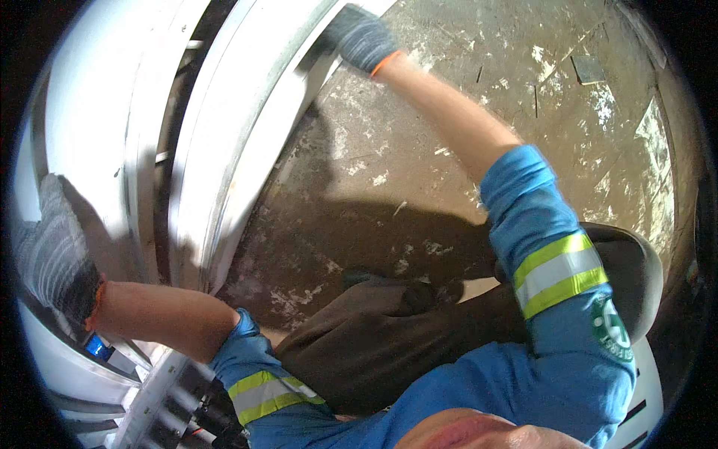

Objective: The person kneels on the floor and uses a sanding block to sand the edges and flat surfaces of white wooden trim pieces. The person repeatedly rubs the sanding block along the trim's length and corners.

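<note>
My left hand (56,251), in a grey knitted glove with an orange cuff, lies against the wide white panel (93,97) at the far left. Its fingers look stretched out along the surface, partly in shadow. Toward the top, my right hand (361,39), in a matching glove, is at the outer edge of a long white rail-like panel (239,127). That hand is smeared by motion, and its fingertips are partly hidden at the panel's edge. Dark gaps separate the long white pieces, which bend in the fisheye picture.
A white slatted frame (146,400) with dark parts is at the lower left. The brown floor (434,150) carries white flakes and a dark square piece (588,69). My bent legs (359,329) are below, with a white slotted seat (647,389) at the lower right.
</note>
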The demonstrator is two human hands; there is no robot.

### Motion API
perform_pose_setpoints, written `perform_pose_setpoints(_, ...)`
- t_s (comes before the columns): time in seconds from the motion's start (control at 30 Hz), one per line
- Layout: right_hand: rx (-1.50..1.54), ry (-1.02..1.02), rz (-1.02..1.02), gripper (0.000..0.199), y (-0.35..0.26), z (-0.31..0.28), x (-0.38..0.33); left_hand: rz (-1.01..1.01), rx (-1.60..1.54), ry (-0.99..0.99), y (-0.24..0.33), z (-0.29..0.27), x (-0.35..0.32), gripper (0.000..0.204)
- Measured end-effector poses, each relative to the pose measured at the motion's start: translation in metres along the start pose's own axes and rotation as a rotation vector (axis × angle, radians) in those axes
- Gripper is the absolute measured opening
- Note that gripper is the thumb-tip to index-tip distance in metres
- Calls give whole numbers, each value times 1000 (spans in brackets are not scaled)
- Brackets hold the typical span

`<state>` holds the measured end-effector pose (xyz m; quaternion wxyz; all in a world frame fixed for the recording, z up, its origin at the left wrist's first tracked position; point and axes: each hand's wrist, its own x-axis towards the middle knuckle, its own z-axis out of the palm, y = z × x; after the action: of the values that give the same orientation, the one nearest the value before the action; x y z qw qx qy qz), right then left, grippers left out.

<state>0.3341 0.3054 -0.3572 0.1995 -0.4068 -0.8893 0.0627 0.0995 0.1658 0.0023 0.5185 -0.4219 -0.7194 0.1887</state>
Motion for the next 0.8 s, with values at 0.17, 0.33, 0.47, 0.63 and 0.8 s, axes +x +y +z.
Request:
perform_pose_setpoints(0.17,399,83,287,34,77,-36,7,-110,39,-15,8,1,10,64)
perform_pose_setpoints(0.33,92,-131,-145,28,-94,22,-19,-207,-509,-372,53,-72,9,37)
perform_pose_setpoints(0.47,419,-401,-654,30,-196,9,-59,-102,-620,-38,34,-62,-10,34)
perform_pose_setpoints(0.63,554,-515,-897,46,-212,-36,-58,-84,-626,-100,3,-72,-4,46)
perform_pose_setpoints(0.8,570,-128,-738,35,-78,-10,-45,210,-1023,344,40,-99,-36,60)
